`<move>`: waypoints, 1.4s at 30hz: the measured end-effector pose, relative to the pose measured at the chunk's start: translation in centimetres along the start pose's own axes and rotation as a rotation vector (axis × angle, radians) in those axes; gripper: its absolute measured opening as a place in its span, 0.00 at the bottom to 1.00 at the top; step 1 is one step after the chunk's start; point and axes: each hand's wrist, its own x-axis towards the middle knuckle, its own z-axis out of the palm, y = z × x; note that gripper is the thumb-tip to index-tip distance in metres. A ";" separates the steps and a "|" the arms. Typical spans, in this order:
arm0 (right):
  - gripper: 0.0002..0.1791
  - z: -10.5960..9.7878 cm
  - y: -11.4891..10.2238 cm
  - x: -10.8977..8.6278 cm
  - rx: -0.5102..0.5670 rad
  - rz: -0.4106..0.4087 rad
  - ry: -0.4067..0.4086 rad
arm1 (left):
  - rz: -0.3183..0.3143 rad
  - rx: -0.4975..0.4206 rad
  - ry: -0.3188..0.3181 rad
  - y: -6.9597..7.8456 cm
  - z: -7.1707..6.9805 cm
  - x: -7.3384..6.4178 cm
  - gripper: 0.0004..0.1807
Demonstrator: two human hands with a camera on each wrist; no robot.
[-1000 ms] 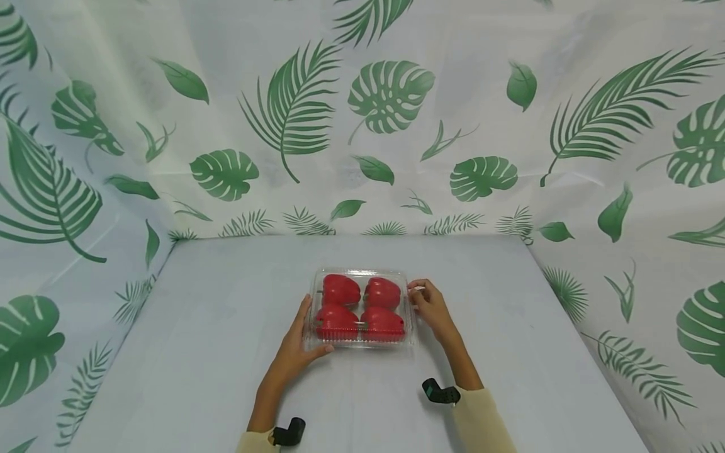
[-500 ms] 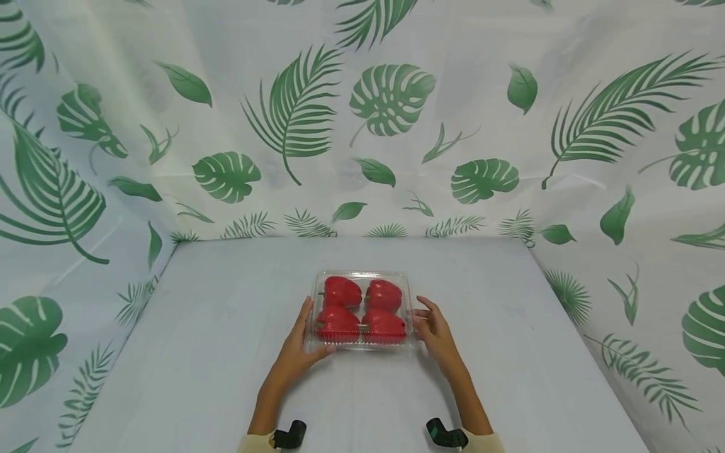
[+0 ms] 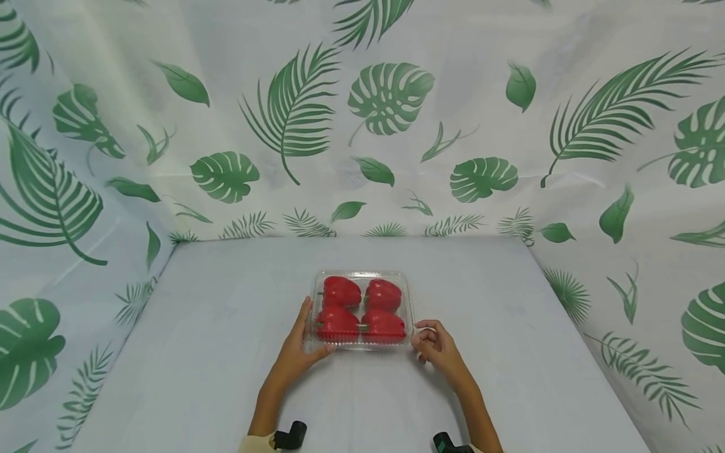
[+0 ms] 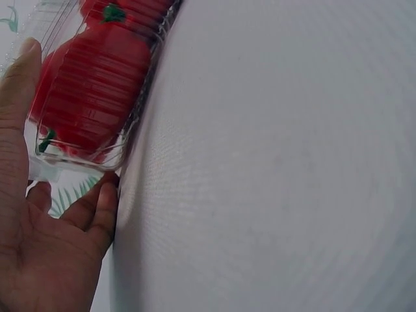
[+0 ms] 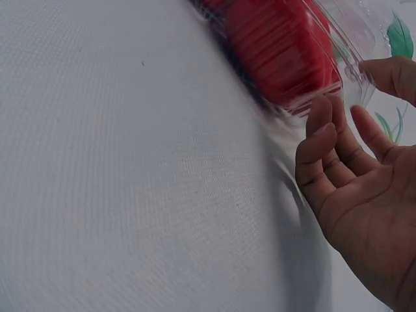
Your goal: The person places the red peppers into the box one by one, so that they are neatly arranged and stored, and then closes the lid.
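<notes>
A clear plastic clamshell box (image 3: 362,345) lies flat, its lid down over the red bell peppers (image 3: 382,323) inside. My left hand (image 3: 294,349) holds its near left corner, the fingers along the left side and the thumb (image 4: 19,84) at the front edge. At the near right corner my right hand (image 3: 444,352) has thumb and forefinger on the rim, seemingly pinching it. The other fingers (image 5: 318,146) of that hand are bent below the box's edge. Green stems show on the peppers in the left wrist view.
The box sits on a pale grey table (image 3: 215,352). A white cloth with printed green leaves (image 3: 391,97) rises behind and at both sides. Black wrist cameras (image 3: 290,435) are strapped at the cuffs.
My right hand has slid from the far part of the box's right side toward me, down to the near right corner. The left hand and the box stay put.
</notes>
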 end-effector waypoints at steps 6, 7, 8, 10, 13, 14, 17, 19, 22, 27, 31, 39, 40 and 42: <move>0.12 -0.1 0.0 -0.1 -0.028 0.019 -0.069 | 0.006 -0.002 0.004 -0.1 0.1 0.1 0.58; 0.12 -0.1 0.0 -0.1 -0.033 0.027 -0.082 | 0.006 -0.002 0.003 -0.1 0.1 0.1 0.58; 0.13 -0.1 0.0 -0.1 -0.034 0.035 -0.090 | 0.007 -0.002 0.002 0.0 0.1 0.1 0.58; 0.14 -0.1 0.1 0.0 -0.019 0.049 -0.096 | 0.005 -0.004 0.000 0.1 0.1 0.2 0.59; 0.14 -0.1 0.3 0.1 0.010 0.045 -0.106 | 0.000 0.002 0.001 0.2 0.1 0.1 0.59; 0.14 -0.1 0.4 0.1 0.018 0.040 -0.107 | 0.000 0.002 0.000 0.3 0.1 0.1 0.59; 0.13 -0.1 0.6 0.1 0.034 0.042 -0.112 | 0.002 0.003 -0.002 0.3 0.1 0.2 0.59; 0.13 -0.2 0.6 0.0 0.031 0.059 -0.108 | 0.009 0.003 -0.007 0.3 0.2 0.2 0.59; 0.16 -0.2 0.4 0.0 0.023 0.088 -0.120 | 0.021 0.006 -0.012 0.1 0.1 0.3 0.58; 0.21 0.0 0.0 0.0 0.018 0.113 -0.154 | 0.037 0.007 -0.022 0.0 -0.3 0.2 0.57; 0.22 0.3 0.0 -0.1 0.017 0.108 -0.145 | 0.063 -0.018 -0.015 -0.1 -0.6 -0.1 0.46; 0.20 0.7 0.3 -0.4 0.044 0.105 -0.100 | 0.100 0.003 0.103 -0.1 -0.8 -1.0 0.25; 0.20 0.7 0.4 -0.5 0.046 0.109 -0.088 | 0.092 -0.004 0.105 0.0 -0.8 -1.1 0.24; 0.18 0.8 0.4 -0.5 0.050 0.120 -0.064 | 0.068 -0.033 0.093 0.2 -0.7 -1.2 0.24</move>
